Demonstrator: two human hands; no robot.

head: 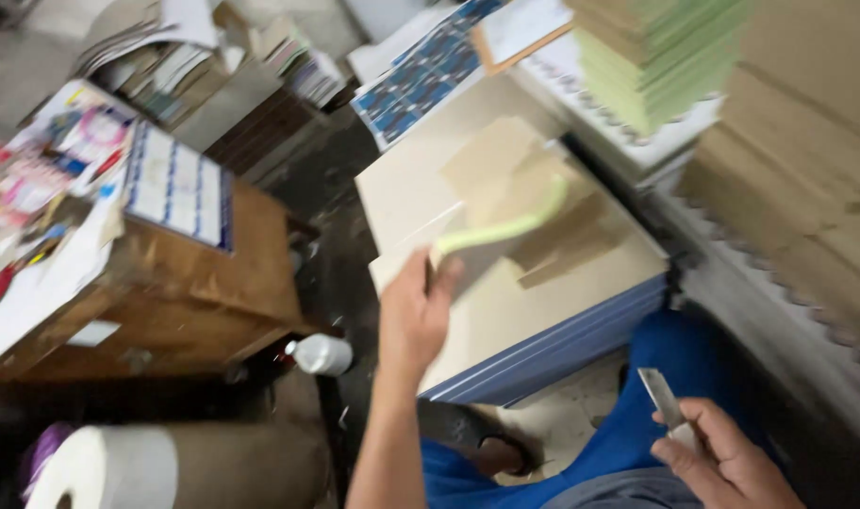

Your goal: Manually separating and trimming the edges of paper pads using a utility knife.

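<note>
A person in blue trousers sits beside a low stack of cream boards (421, 179), both hands at work. The left hand (416, 316) is closed around the near end of a pale green strip (510, 226), thumb pressed over it, and the strip arcs up and away from that hand across the boards, blurred by motion. Brown card pieces (543, 212) lie on the boards just beyond the strip. The right hand (722, 462), low and well apart from the strip on the far side of the person's knee, grips a slim metal blade (661, 401) that points up toward the boards. The boards rest on a blue-edged pile (562, 344). Behind the boards stands a stack of green sheets (661, 57); to their left is a wooden table (213, 283) heaped with printed papers (62, 170). A small white bottle (322, 353) lies on the floor between the table and the boards, and a large white paper roll (119, 467) sits below the table.
</note>
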